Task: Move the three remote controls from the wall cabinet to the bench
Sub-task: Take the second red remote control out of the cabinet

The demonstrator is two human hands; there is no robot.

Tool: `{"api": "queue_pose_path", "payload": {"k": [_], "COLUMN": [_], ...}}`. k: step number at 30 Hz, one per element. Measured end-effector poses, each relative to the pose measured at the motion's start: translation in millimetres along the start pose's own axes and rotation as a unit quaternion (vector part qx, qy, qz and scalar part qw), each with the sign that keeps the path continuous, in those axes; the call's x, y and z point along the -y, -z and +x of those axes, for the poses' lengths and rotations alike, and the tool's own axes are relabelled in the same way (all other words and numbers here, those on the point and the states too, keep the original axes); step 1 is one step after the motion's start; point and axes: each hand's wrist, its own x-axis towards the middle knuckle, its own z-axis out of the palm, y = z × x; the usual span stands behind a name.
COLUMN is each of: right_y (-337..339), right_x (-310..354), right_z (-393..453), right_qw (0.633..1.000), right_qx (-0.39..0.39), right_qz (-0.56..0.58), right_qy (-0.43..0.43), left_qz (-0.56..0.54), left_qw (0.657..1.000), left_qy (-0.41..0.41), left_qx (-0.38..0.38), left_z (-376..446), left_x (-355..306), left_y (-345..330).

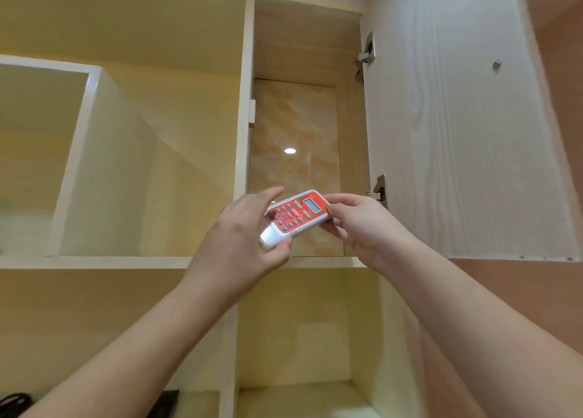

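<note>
Grip first: right hand (pixel 356 225) pinches the display end of a slim red-faced, white-bodied plastic remote control (pixel 295 217), thumb on top near the small grey screen, the other fingers curled under its edge. Left hand (pixel 243 237) takes the white lower end, thumb pressed against the bottom tip, index finger stretched out straight above the keypad, the other fingers mostly hidden behind the casing. So both hands have it, one at each end.

Remote hangs in the air, tilted, screen end higher, in front of the open right-hand compartment of the pale wood wall cabinet (pixel 246 140), clear of the shelf board.

Handling, as a judgement: light, rigid, smooth shell, likely a bit slick; a drop could crack the casing or pop the battery cover. Best held across the narrow sides at mid-body, off the buttons.

Both forearms reach up and forward from below, wrists converging. Cabinet door (pixel 457 127) stands swung open at right. Bench not in view; no other remotes visible.
</note>
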Motion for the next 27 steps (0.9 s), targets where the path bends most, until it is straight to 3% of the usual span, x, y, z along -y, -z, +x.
{"api": "queue_pose_path", "payload": {"k": [11, 18, 27], "right_y": [-19, -33, -21], "right_x": [-11, -24, -50], "right_z": [-88, -126, -189], "right_qw": [0.998, 0.996, 0.982], "right_qx": [-0.044, -0.065, -0.163], "right_qz": [0.022, 0.050, -0.002], "right_qy": [-0.035, -0.036, -0.095], "left_qz": [-0.092, -0.139, -0.264], "left_qw": [0.995, 0.985, 0.943], "left_qy": [0.016, 0.093, 0.130], "left_qx": [0.036, 0.040, 0.158], "left_z": [-61, -98, -141], "left_x": [16, 28, 16], "left_y": [41, 50, 33]}}
